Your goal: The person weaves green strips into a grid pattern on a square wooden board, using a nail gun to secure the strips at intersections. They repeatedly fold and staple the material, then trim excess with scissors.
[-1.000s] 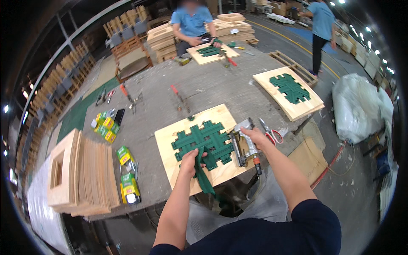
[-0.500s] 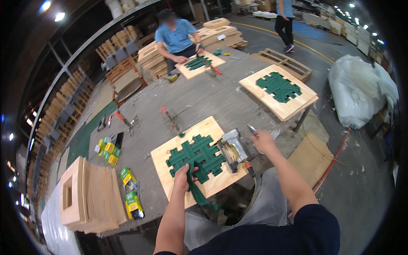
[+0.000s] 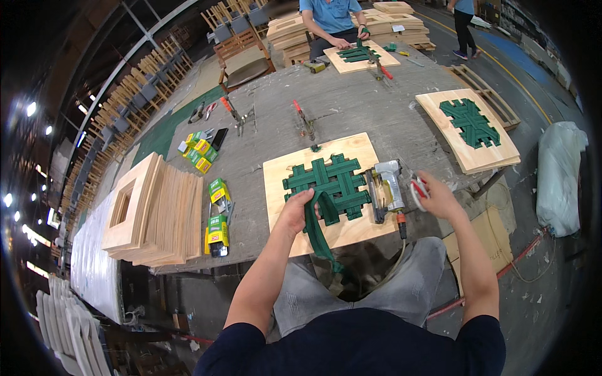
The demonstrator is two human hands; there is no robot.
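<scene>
My left hand (image 3: 300,212) is closed on a green webbing strap (image 3: 318,241), whose loose end hangs past the near edge of the board. Beneath it, woven green straps (image 3: 335,178) cross over a pale wooden board (image 3: 282,164). To the right, my right hand (image 3: 439,199) grips a pair of scissors (image 3: 419,188) with red on the handles, held above the table with the blades pointing away from me. Between the weave and that hand, a pneumatic staple gun (image 3: 390,185) lies on the board's right edge, its hose running down towards my lap.
Left of the board are yellow-green staple boxes (image 3: 217,216) and a stack of wooden frames (image 3: 157,213). Clamps (image 3: 303,122) grip the table (image 3: 263,94). A second webbed board (image 3: 461,150) overhangs the right edge. Across the table, a co-worker (image 3: 332,22) handles another.
The view has shifted, so the table sits further right and higher. My right hand still holds the scissors, now turned so their red handles show. My left hand keeps the strap.
</scene>
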